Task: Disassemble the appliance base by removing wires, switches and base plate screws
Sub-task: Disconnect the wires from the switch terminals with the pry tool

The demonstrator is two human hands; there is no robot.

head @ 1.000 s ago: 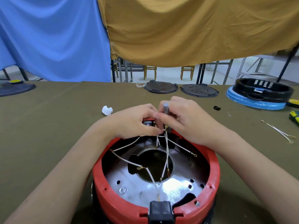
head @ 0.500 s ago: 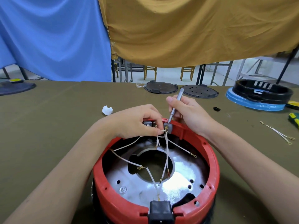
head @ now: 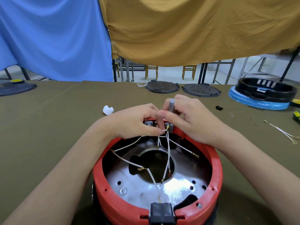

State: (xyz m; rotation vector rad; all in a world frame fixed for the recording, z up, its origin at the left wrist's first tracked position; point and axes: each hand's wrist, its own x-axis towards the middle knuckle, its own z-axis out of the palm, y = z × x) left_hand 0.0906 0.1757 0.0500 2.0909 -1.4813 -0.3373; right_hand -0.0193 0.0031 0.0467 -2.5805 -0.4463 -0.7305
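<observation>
A round red appliance base (head: 215, 166) lies upturned in front of me, its shiny metal plate (head: 177, 190) and several white wires (head: 168, 153) exposed. At its far rim sit grey switch blocks (head: 149, 123). My left hand (head: 136, 120) pinches a white wire end beside a switch terminal. My right hand (head: 190, 117) grips a thin grey screwdriver (head: 171, 104), held upright with its tip hidden behind my fingers at the same terminal. A black socket (head: 161, 211) sits at the near rim.
On the olive cloth lie a white crumpled scrap (head: 108, 109), two dark round plates (head: 162, 86) at the back, a black ring on blue plastic (head: 264, 93) at the right, loose removed wires (head: 282, 132), a small black clip (head: 219, 108) and a yellow-green tool (head: 296, 116).
My right hand closed back in over the switch and brought the screwdriver from a tilt to upright. My left hand stays pinching the wire at the terminal.
</observation>
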